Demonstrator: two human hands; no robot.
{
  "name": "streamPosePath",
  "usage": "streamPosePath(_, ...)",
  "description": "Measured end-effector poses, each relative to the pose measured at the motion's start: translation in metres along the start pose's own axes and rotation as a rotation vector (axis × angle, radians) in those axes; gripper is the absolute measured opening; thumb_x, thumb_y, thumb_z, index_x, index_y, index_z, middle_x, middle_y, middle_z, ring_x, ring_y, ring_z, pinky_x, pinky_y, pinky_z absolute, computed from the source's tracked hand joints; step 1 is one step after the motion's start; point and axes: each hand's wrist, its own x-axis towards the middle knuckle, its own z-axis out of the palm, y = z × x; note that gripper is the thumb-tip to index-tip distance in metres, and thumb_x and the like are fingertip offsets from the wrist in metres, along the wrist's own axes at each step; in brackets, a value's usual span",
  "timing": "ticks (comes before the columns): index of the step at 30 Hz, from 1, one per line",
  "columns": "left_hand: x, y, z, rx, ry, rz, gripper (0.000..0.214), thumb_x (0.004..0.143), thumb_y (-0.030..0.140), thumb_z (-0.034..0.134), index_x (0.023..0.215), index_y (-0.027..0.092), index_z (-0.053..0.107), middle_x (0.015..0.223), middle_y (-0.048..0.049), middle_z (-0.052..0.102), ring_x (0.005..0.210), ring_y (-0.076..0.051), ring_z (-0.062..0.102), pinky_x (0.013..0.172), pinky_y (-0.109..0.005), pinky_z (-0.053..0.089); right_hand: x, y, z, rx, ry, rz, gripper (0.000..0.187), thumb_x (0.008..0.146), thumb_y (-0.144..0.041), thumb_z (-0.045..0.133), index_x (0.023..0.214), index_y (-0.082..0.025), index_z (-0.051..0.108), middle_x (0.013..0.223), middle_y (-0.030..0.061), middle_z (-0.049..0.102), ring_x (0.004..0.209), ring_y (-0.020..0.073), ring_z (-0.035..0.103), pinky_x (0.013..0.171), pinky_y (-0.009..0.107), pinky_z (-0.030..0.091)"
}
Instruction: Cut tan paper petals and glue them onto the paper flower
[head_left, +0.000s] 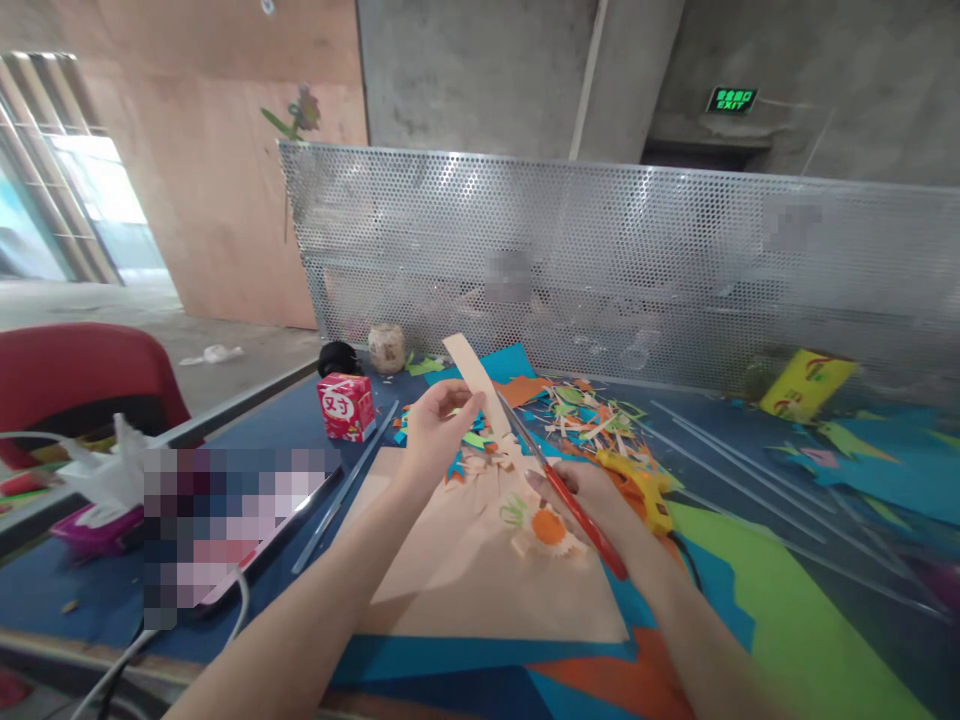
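Note:
My left hand (437, 425) pinches a narrow strip of peach paper (471, 372) and holds it upright above the table. My right hand (592, 497) grips red-handled scissors (559, 482), whose blades point up and left and meet the lower part of the strip. Under both hands lies a large peach sheet (457, 575). A paper flower with an orange centre (549, 528) rests on that sheet, just left of my right hand.
Coloured paper scraps (585, 408) litter the blue table. A yellow glue gun (645, 492) lies right of my right hand, with clear glue sticks (735, 470) beyond. A red carton (346, 406), a small jar (386, 348), a perforated metal screen (637, 270) and a red chair (82, 385) stand around.

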Motion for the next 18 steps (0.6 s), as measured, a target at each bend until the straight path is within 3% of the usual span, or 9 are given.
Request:
streamPosePath(5, -0.004, 0.002, 0.003, 0.028, -0.166, -0.025, 0.016, 0.070, 0.031, 0.059, 0.072, 0.016, 0.053, 0.057, 0.0037, 0.055, 0.046, -0.008, 0.049, 0.043, -0.020, 0.040, 0.001, 0.008, 0.003, 0.067, 0.012, -0.011, 0.032, 0.070, -0.043, 0.053, 0.054, -0.019, 0.040, 0.047, -0.0050, 0.034, 0.041, 0.0070, 0.032, 0.038, 0.020, 0.023)
streamPosePath(11, -0.008, 0.000, 0.008, 0.005, -0.134, -0.072, 0.020, 0.069, 0.034, 0.060, 0.071, 0.016, 0.053, 0.061, 0.0013, 0.057, 0.046, -0.008, 0.049, 0.039, -0.019, 0.041, 0.001, -0.003, 0.007, 0.268, 0.031, 0.107, 0.031, 0.066, -0.045, 0.056, 0.059, -0.019, 0.042, 0.048, -0.0062, 0.039, 0.036, 0.0074, 0.039, 0.034, 0.020, 0.026)
streamPosePath(14, -0.013, -0.001, 0.014, -0.019, -0.193, -0.109, 0.022, 0.070, 0.037, 0.058, 0.072, 0.016, 0.051, 0.055, 0.0033, 0.053, 0.040, -0.007, 0.046, 0.036, -0.018, 0.040, 0.000, -0.012, 0.009, 0.413, 0.041, 0.117, 0.027, 0.062, -0.042, 0.059, 0.068, -0.018, 0.047, 0.055, -0.0046, 0.049, 0.038, 0.0082, 0.045, 0.035, 0.020, 0.031)
streamPosePath(18, -0.019, -0.003, 0.019, -0.021, -0.270, -0.106, 0.025, 0.070, 0.039, 0.058, 0.071, 0.016, 0.049, 0.049, 0.0049, 0.050, 0.040, -0.007, 0.047, 0.037, -0.018, 0.041, 0.001, -0.013, 0.010, 0.463, 0.112, 0.079, 0.025, 0.058, -0.035, 0.063, 0.070, -0.018, 0.050, 0.060, -0.0037, 0.051, 0.046, 0.0087, 0.046, 0.042, 0.020, 0.035)
